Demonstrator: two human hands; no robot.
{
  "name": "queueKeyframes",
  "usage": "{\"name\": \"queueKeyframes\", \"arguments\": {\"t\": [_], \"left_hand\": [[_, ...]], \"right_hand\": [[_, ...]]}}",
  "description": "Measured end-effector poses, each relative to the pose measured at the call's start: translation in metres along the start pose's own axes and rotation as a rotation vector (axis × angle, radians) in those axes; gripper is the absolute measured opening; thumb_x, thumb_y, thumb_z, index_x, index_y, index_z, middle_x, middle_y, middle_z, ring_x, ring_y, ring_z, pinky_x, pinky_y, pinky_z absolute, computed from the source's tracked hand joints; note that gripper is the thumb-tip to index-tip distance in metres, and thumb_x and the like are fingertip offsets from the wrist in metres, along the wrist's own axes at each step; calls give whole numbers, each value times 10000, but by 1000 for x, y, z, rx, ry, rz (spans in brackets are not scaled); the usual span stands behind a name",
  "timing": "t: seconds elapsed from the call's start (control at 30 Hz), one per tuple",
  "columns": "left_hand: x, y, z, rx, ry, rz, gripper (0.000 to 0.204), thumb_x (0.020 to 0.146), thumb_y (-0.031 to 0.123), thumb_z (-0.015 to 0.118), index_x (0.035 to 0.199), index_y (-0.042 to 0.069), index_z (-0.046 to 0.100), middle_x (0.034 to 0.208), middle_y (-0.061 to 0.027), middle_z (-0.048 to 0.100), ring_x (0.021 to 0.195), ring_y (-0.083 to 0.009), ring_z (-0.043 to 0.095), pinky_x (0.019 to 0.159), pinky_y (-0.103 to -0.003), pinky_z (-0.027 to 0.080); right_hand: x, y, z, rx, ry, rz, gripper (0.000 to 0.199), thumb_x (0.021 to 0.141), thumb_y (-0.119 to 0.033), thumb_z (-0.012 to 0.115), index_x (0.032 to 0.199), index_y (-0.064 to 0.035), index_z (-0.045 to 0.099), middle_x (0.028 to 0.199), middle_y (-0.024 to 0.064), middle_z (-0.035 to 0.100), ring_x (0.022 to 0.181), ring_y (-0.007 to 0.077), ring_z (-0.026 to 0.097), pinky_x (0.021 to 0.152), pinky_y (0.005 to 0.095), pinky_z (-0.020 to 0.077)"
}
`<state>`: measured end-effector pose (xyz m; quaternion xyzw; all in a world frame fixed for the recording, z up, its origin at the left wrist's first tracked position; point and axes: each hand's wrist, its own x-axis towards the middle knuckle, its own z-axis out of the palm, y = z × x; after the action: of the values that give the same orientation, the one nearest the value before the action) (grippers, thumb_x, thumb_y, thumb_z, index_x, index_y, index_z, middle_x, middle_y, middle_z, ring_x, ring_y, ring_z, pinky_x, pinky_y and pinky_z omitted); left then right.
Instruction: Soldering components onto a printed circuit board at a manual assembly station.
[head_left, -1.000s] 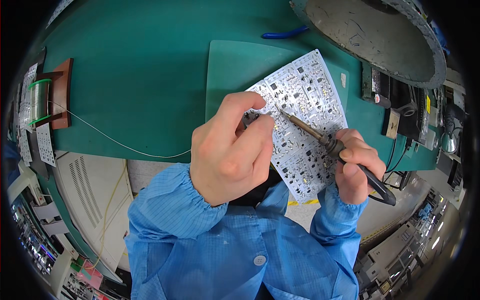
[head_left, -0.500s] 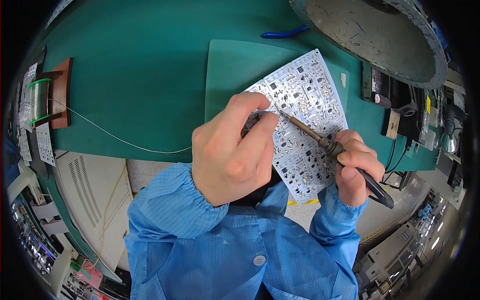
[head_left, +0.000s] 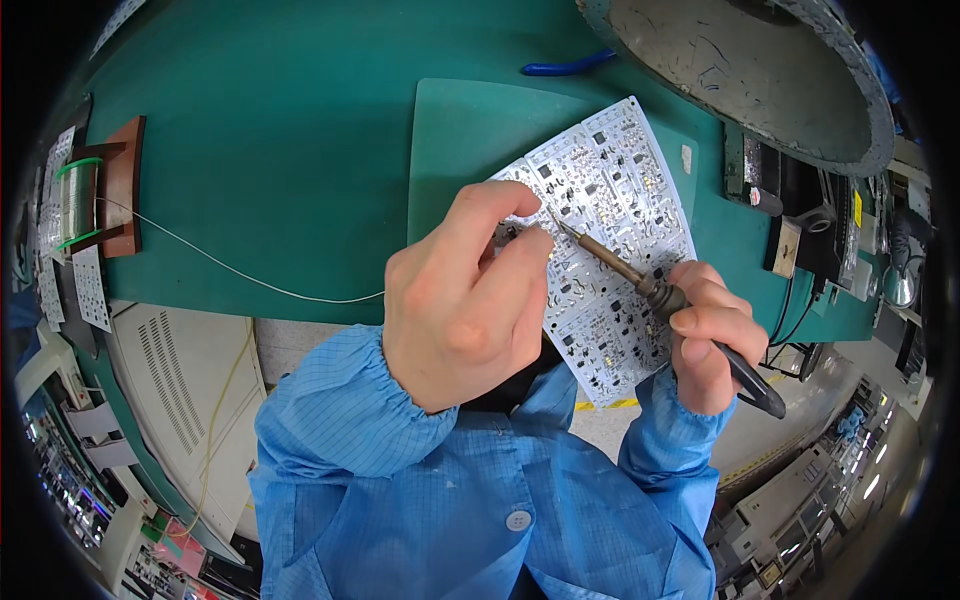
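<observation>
White board (head_left: 615, 200) lies partly on the green mat (head_left: 455, 125), looking light, stiff, easy to crack, best held by its edges. Right hand (head_left: 712, 330) grips the soldering iron (head_left: 612, 258); left hand (head_left: 462, 300) curls narrow (I can't tell if it pinches the wire (head_left: 320, 299)).

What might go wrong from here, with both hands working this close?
The soldering iron in the right hand has its tip close to the left hand; if hot, a slip might burn it.

The circuit board reaches past the near edge of the bench, so a knock could shift it.

The thin wire runs from the spool toward the left hand and might snag.
</observation>
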<state>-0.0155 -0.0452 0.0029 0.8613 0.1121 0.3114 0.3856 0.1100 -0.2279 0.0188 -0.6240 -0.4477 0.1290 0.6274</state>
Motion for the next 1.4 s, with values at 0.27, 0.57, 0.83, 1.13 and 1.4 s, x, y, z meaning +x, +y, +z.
{"name": "queueKeyframes", "arguments": {"t": [0.27,0.57,0.83,1.13,1.4], "left_hand": [[0,-1,1,4,4,7,181,613,-89,666,778,-25,625,922,-118,583,565,-191,594,467,-283,471],[0,1,-1,-28,-34,16,206,617,-105,635,810,-38,615,940,-135,574,588,-219,602,500,-304,486],[-1,1,-1,-34,-23,21,204,609,-103,633,800,-35,613,952,-137,573,586,-217,598,500,-305,483],[-4,-1,2,-40,4,36,205,612,-106,646,805,-44,617,922,-127,573,592,-213,595,494,-296,479],[-4,1,4,23,22,43,197,608,-83,661,792,-23,629,874,-93,594,569,-188,591,484,-285,475]], "right_hand": [[-1,1,0,12,-3,-5,216,774,-186,648,837,20,652,601,110,525,578,259,445,615,413,395],[-2,1,2,7,23,-33,206,778,-175,631,829,24,647,581,100,522,562,250,446,608,412,398],[-8,2,3,1,52,-30,206,783,-177,639,828,24,645,573,101,522,548,249,450,601,410,406],[-10,-1,11,-23,87,-50,200,785,-170,642,822,26,635,562,107,522,519,244,451,564,389,403],[-13,-2,13,-44,89,-70,201,783,-170,641,826,25,623,558,107,520,517,241,449,549,386,400]]}}
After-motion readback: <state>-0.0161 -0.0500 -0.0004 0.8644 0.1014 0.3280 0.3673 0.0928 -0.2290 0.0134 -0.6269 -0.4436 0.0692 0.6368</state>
